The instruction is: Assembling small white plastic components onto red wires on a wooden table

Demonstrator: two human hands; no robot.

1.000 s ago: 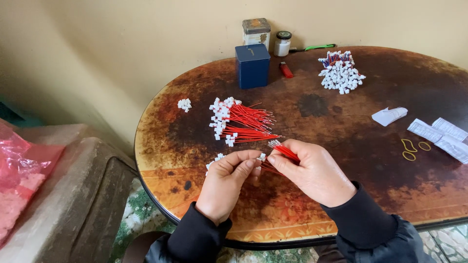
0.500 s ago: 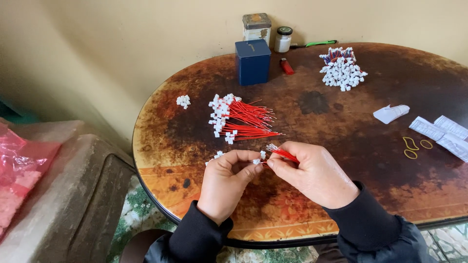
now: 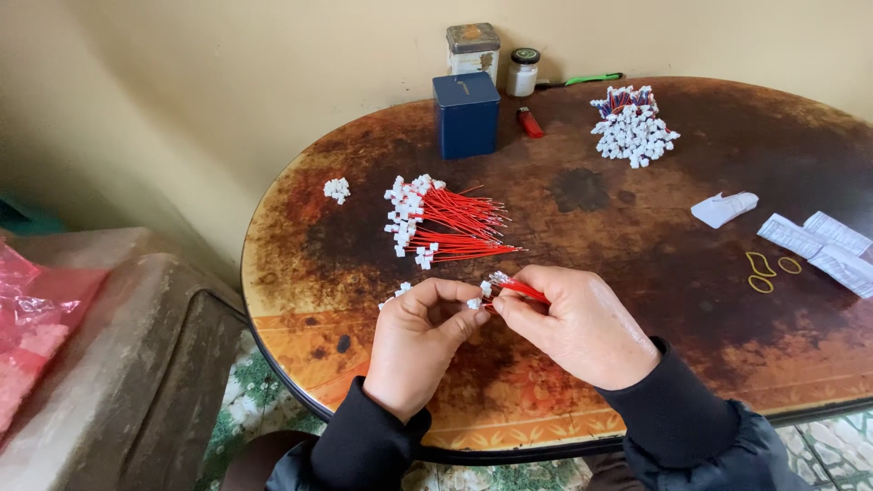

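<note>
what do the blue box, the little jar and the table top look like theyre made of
Blue box: matte, sharp-edged, likely painted metal or card.
Little jar: glossy clear glass, dark lid.
Table top: worn brown surface with rusty blotches and slight sheen, maybe lacquered wood or laminate.

I see a round dark-brown table, top worn and rust-mottled, orange band near its front edge, pushed against a plain cream wall. Grey stone-like block to its left. Green-and-white patterned floor tiles show under the table. Light is soft and even, no hard shadows.
</note>
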